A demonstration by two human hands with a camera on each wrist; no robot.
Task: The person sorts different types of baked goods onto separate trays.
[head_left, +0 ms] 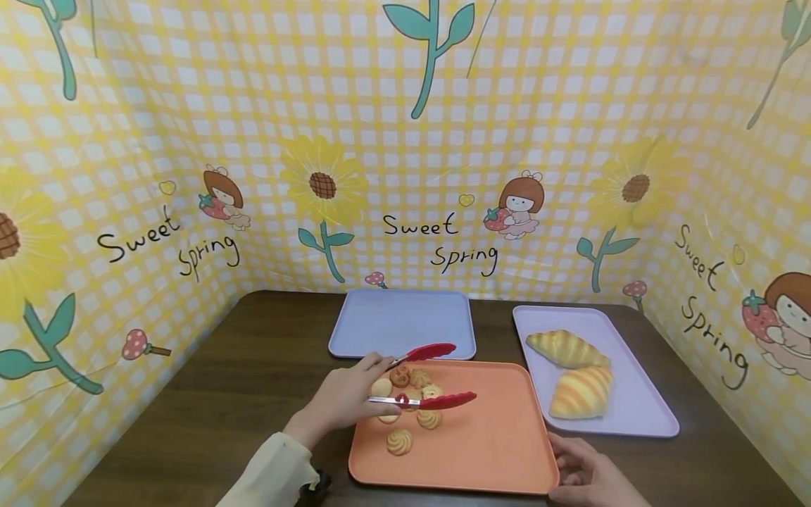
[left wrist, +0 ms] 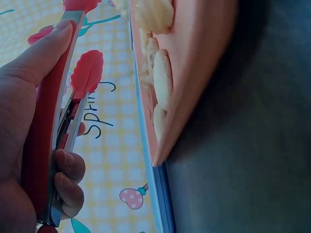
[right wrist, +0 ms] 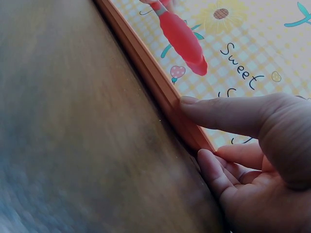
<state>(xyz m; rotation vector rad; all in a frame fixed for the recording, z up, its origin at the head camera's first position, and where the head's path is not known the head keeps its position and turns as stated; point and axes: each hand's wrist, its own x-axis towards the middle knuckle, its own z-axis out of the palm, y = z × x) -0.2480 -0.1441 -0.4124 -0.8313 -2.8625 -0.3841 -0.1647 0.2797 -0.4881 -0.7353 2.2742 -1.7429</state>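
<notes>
Curled around a pair of tongs, my left hand holds them over the orange tray. The tongs have red scalloped tips, spread apart with nothing between them. Below them several cookies lie on the tray's left part, swirled and round ones; the tongs and hand hide some. At the tray's front right corner, my right hand grips the rim. The right wrist view shows its thumb and fingers against the tray's edge.
A blue tray stands behind the orange one, with nothing on it. To the right, a lilac tray bears a croissant and a striped bread roll. Yellow checked cloth walls in the dark wooden table.
</notes>
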